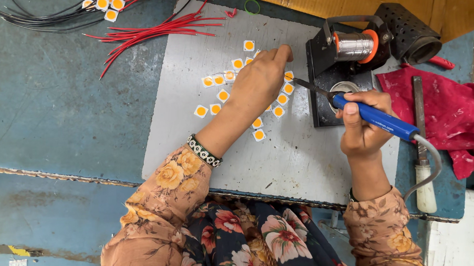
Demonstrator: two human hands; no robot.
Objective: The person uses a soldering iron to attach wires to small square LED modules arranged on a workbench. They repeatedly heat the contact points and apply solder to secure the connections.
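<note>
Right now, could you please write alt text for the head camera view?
A person's right hand holds a blue-handled soldering iron, while the left hand presses small white-and-yellow square chips on a grey board. Red wires lie beyond.

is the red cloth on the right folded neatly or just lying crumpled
Crumpled. The red cloth lies bunched in uneven wrinkles beside the black stand, with a file-like tool laid across its left edge.

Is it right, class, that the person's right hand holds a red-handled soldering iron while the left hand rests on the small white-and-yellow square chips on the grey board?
Not quite. In the head view the soldering iron in the right hand has a blue handle, not red. The rest stands: the left hand rests on the small white-and-yellow square chips on the grey board.
</note>
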